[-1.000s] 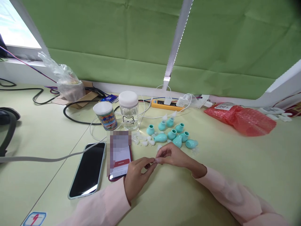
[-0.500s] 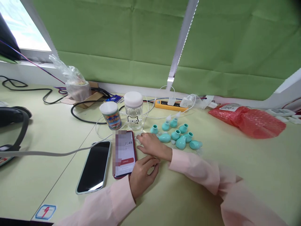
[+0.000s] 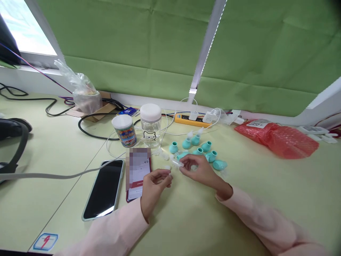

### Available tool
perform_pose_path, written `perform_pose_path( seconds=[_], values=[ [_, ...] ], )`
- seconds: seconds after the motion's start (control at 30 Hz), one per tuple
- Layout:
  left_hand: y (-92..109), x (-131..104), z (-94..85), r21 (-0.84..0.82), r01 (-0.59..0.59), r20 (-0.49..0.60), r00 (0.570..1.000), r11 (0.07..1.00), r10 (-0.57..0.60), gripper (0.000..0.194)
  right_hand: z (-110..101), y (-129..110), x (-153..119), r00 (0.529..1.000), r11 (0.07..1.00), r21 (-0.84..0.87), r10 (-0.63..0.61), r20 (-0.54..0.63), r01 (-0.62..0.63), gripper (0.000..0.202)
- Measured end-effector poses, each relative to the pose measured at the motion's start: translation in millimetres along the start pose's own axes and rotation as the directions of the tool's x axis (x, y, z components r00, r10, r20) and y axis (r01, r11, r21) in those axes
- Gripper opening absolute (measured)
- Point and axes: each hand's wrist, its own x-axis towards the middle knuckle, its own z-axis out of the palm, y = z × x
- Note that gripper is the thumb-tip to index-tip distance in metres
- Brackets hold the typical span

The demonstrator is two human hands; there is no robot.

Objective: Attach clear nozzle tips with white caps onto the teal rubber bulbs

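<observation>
White piece: one, right hand's grip (image 3: 181, 165); phones (image 3: 104, 188): two.

The green blind (image 3: 128, 42) hung behind the pale yellow-green counter (image 3: 213, 220), its fabric creased across. Left of the blind, a bright window (image 3: 29, 28) let in daylight; below the blind ran a white wall (image 3: 149, 101), and right of it stood a white frame (image 3: 329, 94).
</observation>
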Motion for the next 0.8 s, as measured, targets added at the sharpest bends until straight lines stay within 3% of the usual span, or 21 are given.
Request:
perform_pose_path(
  seconds=[0.03, 0.1, 0.2, 0.37, 0.53, 0.67, 0.8],
  values=[
    [-0.6, 1.9, 0.1, -0.070, 0.073, 0.009, 0.997, 0.995, -0.073, 0.019, 0.8, 4.1, -9.1, 0.996, 0.979, 0.183, 0.083, 0.032, -0.088, 0.019],
    [-2.5, 3.6, 1.0, -0.148, 0.155, 0.047, 0.988, 0.977, -0.150, 0.022, 7.8, 12.3, -26.9, 0.969, 0.851, 0.465, 0.198, 0.145, -0.243, 0.027],
    [-6.1, 2.0, 3.1, -0.130, 0.175, 0.099, 0.982, 0.976, -0.163, 0.020, 23.2, 21.1, -45.8, 0.946, 0.709, 0.627, 0.253, 0.202, -0.324, 0.032],
    [-12.2, -3.3, 6.4, -0.035, 0.110, 0.212, 0.972, 0.993, -0.101, 0.017, 34.5, 25.4, -50.5, 0.935, 0.679, 0.645, 0.293, 0.199, -0.350, 0.033],
    [-14.6, -7.3, 9.6, -0.061, 0.054, 0.141, 0.989, 0.997, -0.045, 0.015, 33.7, 27.4, -46.6, 0.915, 0.670, 0.651, 0.391, 0.099, -0.357, 0.025],
    [-15.9, -9.0, 9.5, -0.091, 0.043, 0.109, 0.994, 0.995, -0.033, 0.014, 35.1, 26.5, -47.5, 0.905, 0.685, 0.617, 0.409, 0.114, -0.387, 0.026],
    [-16.1, -9.0, 9.2, -0.008, 0.034, 0.058, 0.998, 0.999, -0.033, 0.014, 38.0, 25.5, -50.4, 0.901, 0.687, 0.634, 0.433, 0.034, -0.354, 0.026]
  ],
)
